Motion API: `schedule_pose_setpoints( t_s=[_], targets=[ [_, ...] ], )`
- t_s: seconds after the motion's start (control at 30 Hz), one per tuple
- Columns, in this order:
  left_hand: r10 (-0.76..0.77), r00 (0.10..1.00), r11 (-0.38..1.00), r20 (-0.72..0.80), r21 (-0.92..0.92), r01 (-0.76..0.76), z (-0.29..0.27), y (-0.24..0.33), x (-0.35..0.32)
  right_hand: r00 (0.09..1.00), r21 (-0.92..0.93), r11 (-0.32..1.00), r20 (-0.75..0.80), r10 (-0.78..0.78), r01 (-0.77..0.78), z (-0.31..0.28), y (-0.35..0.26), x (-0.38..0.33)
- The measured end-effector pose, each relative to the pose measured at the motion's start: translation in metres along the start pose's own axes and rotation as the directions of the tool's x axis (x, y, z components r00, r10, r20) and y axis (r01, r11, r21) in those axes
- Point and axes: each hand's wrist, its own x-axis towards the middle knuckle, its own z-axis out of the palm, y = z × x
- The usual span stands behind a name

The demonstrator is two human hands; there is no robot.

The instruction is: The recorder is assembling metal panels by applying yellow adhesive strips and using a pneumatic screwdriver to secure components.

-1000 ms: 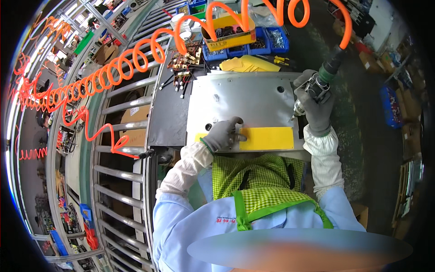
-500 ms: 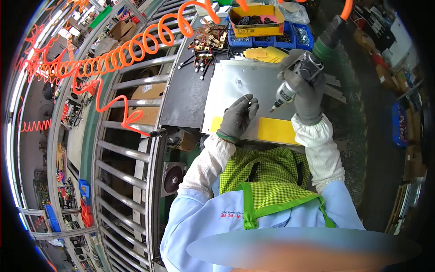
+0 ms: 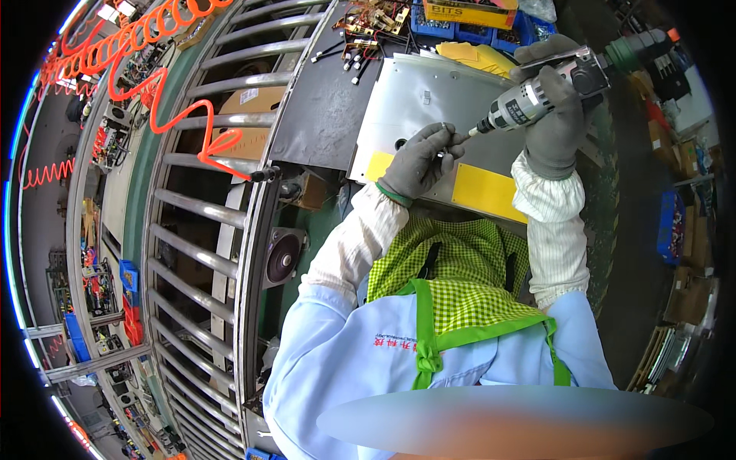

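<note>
My right hand [image 3: 553,126], in a grey glove, grips a pneumatic screwdriver [image 3: 537,90] held slanted, its bit pointing down-left. My left hand [image 3: 420,159], also gloved, pinches something small at the bit's tip; it is too small to name. Both hands hover over a grey metal panel [image 3: 429,100] with a yellow strip [image 3: 483,190] along its near edge. The panel lies on a dark work surface [image 3: 326,115].
A roller conveyor [image 3: 199,222] with an orange coiled air hose [image 3: 165,84] runs along the left. Blue parts bins [image 3: 460,23] and loose metal parts [image 3: 368,19] sit behind the panel. Yellow cloth [image 3: 471,57] lies at the panel's far edge. Boxes stand at right.
My left hand has lifted off the yellow strip and come up to the bit's tip. My right hand has swung the screwdriver down from upright to a slant over the panel.
</note>
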Motion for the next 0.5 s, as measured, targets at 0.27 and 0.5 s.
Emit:
schedule_pose_setpoints(
  t_s=[0.27,0.5],
  targets=[
    [-0.021,0.999,0.980,0.040,0.198,0.013,0.005,-0.002,-0.007,0.998,0.003,0.999,0.024,-0.050,0.050,-0.002,0.005,-0.002],
    [-0.045,0.999,0.993,-0.012,0.105,0.046,0.009,-0.006,-0.007,0.997,-0.019,0.997,0.024,-0.070,0.070,-0.009,0.007,-0.008]
  ],
)
